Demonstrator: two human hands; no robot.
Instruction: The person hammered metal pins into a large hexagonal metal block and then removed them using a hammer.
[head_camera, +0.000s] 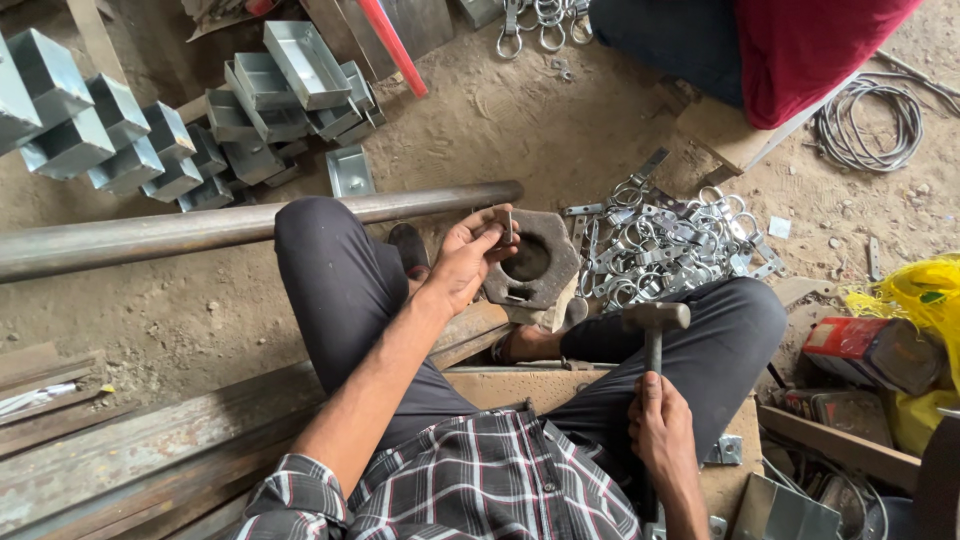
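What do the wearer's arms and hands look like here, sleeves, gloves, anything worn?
Both hands are bare: no gloves on the left hand or right hand, and no watch or rings visible. The plaid shirt, in dark grey, white and red checks, has its left sleeve rolled up near the elbow. Both forearms are uncovered.

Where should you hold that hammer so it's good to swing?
Probably low on the handle, gripping from the near end, as the right hand does. The hammer stands upright with its heavy head on top, so the long thin handle below is the free part.
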